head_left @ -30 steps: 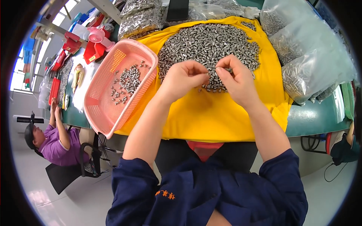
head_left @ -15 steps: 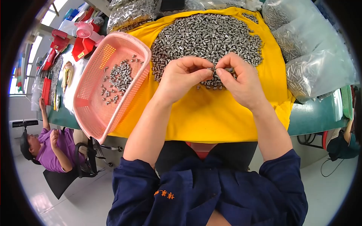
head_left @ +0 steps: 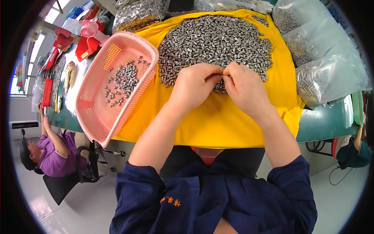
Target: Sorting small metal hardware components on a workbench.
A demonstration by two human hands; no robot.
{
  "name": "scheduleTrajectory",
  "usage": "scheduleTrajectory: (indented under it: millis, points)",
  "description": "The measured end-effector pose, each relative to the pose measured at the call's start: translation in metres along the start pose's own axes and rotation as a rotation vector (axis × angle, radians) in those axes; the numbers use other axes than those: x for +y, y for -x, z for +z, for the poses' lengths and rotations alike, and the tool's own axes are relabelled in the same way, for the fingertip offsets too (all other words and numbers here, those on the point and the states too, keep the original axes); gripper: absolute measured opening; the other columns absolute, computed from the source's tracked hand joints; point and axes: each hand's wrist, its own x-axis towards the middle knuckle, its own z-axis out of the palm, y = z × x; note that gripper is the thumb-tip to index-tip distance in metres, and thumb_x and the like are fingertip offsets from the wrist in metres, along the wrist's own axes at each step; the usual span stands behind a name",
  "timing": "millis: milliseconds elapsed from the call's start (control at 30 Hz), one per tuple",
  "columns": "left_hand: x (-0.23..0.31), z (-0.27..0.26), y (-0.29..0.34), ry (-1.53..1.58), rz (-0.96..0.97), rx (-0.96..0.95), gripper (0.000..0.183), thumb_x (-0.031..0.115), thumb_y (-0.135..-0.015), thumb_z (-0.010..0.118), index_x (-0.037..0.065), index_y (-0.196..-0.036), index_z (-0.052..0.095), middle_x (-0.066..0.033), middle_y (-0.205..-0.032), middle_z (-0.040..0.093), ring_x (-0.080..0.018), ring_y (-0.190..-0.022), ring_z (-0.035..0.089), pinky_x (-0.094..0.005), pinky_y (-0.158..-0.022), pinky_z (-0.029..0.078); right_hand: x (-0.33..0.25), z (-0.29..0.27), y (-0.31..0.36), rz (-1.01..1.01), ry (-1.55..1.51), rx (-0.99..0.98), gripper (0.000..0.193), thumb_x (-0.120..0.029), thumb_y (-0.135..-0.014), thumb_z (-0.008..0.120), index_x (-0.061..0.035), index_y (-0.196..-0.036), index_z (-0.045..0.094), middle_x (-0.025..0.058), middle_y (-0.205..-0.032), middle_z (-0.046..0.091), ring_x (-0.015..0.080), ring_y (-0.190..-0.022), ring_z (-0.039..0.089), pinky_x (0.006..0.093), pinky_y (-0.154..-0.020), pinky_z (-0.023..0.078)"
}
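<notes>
My left hand [head_left: 196, 86] and my right hand [head_left: 246, 89] meet at the fingertips over the front edge of a heap of small metal cylindrical parts [head_left: 214, 39]. Both are closed in a pinch, thumbs against forefingers. A tiny dark bit shows where the fingertips meet; the fingers hide most of it, so I cannot make out what it is. The heap lies on a yellow cloth [head_left: 218, 128]. To the left, a pink perforated plastic basket [head_left: 90, 113] stands tilted on the cloth's edge, with a smaller cluster of metal parts [head_left: 126, 78] inside.
Clear plastic bags of metal parts [head_left: 315, 80] line the right side, and another bag [head_left: 138, 15] stands at the back left. A dark phone-like slab [head_left: 181, 4] lies at the back. Red bins [head_left: 86, 47] and a pink fan [head_left: 89, 29] are far left. Two co-workers sit at either side.
My hands have drawn together and my left wrist has turned inward, hiding the metal part seen at my right fingers. The co-worker on the left has brought a raised hand down toward the table.
</notes>
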Motion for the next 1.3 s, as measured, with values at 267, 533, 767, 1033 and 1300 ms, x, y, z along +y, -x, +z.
scheduleTrajectory:
  millis: [267, 533, 767, 1033, 1300]
  points:
    - [-0.011, -0.008, -0.002, -0.143, 0.103, 0.152, 0.013, 0.002, -0.070, 0.062, 0.004, -0.083, 0.063, -0.0106, -0.077, 0.061, -0.0222, -0.067, 0.060, -0.0292, -0.060, 0.047, -0.007, -0.009, 0.000, 0.159, -0.188, 0.039, 0.006, -0.006, -0.077, 0.052, -0.0038, -0.079, 0.047, 0.0120, -0.067, 0.056, 0.0290, -0.060, 0.055, 0.0370, -0.052, 0.041]
    - [-0.010, -0.010, 0.000, 0.930, -0.414, -0.041, 0.014, 0.004, -0.080, 0.057, 0.003, -0.095, 0.058, -0.0028, -0.079, 0.058, -0.0101, -0.071, 0.054, -0.0214, -0.061, 0.043, -0.009, -0.011, -0.001, 0.225, -0.428, 0.054, 0.005, -0.006, -0.078, 0.053, -0.0024, -0.080, 0.050, 0.0070, -0.065, 0.055, 0.0117, -0.053, 0.049, 0.0251, -0.049, 0.040]
    - [-0.009, -0.009, 0.001, 1.253, -0.468, -0.160, 0.012, 0.004, -0.083, 0.055, 0.004, -0.094, 0.056, -0.0075, -0.085, 0.061, -0.0151, -0.077, 0.060, -0.0245, -0.064, 0.049, -0.007, -0.011, -0.001, 0.196, -0.507, 0.064, 0.004, -0.005, -0.080, 0.051, -0.0019, -0.082, 0.051, 0.0052, -0.069, 0.057, 0.0089, -0.056, 0.051, 0.0226, -0.051, 0.041]
    - [-0.011, -0.007, 0.003, 1.236, -0.442, -0.166, 0.011, 0.006, -0.083, 0.055, 0.004, -0.094, 0.056, -0.0077, -0.085, 0.062, -0.0158, -0.077, 0.061, -0.0265, -0.067, 0.051, -0.009, -0.012, -0.001, 0.163, -0.444, 0.040, 0.004, -0.005, -0.079, 0.050, -0.0024, -0.082, 0.050, 0.0081, -0.068, 0.057, 0.0163, -0.058, 0.057, 0.0265, -0.053, 0.044]
    - [-0.006, -0.005, 0.005, 1.120, -0.412, -0.090, 0.008, 0.003, -0.081, 0.057, 0.003, -0.089, 0.058, -0.0078, -0.083, 0.062, -0.0156, -0.074, 0.060, -0.0272, -0.068, 0.050, -0.012, -0.010, 0.002, 0.122, -0.295, 0.014, 0.004, -0.004, -0.080, 0.049, -0.0026, -0.083, 0.047, 0.0114, -0.070, 0.057, 0.0234, -0.062, 0.059, 0.0300, -0.054, 0.044]
